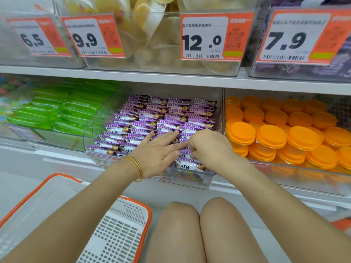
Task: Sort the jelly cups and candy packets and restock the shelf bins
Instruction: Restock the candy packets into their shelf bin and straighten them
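The left hand (pixel 157 150) is spread flat on purple candy packets (pixel 152 114); the right hand (pixel 210 149), fingertips partly hidden, is pinched on one, beside orange jelly cups (pixel 284 130).

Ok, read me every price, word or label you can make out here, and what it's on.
"6.5": leftmost price tag
"9.9": second price tag
"12.0": third price tag
"7.9": rightmost price tag
"旺仔": purple candy packet
Small print, barcodes and QR codes on the tags: too blurred to read.
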Action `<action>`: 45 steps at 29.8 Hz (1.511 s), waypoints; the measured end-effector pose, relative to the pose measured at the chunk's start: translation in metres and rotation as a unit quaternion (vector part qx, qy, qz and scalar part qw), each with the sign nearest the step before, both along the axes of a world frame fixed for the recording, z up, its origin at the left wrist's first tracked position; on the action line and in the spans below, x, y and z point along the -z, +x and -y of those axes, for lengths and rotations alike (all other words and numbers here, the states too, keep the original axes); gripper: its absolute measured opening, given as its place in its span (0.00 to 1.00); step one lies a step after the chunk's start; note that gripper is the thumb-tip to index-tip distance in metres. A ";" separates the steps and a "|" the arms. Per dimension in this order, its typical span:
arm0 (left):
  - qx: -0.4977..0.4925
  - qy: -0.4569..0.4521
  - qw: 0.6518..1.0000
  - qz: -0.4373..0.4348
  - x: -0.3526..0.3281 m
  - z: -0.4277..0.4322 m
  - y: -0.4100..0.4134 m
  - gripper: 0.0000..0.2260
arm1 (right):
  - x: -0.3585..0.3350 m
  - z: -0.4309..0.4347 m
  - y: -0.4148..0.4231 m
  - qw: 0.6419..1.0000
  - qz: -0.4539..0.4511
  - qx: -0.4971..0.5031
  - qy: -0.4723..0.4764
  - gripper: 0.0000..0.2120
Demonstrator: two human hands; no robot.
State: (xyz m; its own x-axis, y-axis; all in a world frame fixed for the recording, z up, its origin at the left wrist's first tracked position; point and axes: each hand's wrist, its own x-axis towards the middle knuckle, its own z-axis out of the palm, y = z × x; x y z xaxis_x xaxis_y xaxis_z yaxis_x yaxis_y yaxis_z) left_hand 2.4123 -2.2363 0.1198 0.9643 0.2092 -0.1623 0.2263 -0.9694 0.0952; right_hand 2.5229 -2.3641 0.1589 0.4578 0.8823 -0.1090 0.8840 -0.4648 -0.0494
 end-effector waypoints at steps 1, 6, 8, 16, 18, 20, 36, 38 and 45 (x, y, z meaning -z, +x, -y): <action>0.000 0.007 1.000 0.000 0.001 0.000 0.001 0.24 | 0.003 -0.002 -0.001 1.000 0.002 0.000 -0.003 0.02; 0.001 0.006 1.000 0.021 0.004 -0.001 0.001 0.35 | -0.002 -0.004 -0.001 0.999 -0.046 -0.009 -0.002 0.06; -0.003 -0.009 0.999 0.039 0.004 -0.003 -0.001 0.34 | -0.010 0.002 0.000 0.998 -0.049 -0.015 0.019 0.09; -0.006 0.007 0.999 0.045 0.009 -0.006 -0.004 0.35 | 0.007 0.005 -0.014 0.999 -0.030 -0.016 0.004 0.04; -0.002 0.000 0.999 0.048 0.009 -0.007 -0.004 0.38 | 0.010 0.007 -0.016 0.999 -0.046 -0.018 0.007 0.05; -0.003 -0.014 0.999 0.047 0.007 -0.008 -0.001 0.37 | 0.007 0.007 -0.015 0.997 -0.065 -0.025 -0.018 0.06; -0.018 -0.032 0.998 0.049 0.005 -0.011 0.049 0.23 | -0.013 -0.051 0.062 0.995 0.039 0.094 0.014 0.09; -0.034 -0.028 0.998 0.046 0.005 -0.013 0.054 0.24 | -0.008 -0.056 0.066 0.994 0.042 0.098 0.018 0.10; -0.047 -0.055 0.996 0.050 0.007 -0.015 0.061 0.22 | 0.001 -0.062 0.075 0.994 0.049 0.094 0.006 0.07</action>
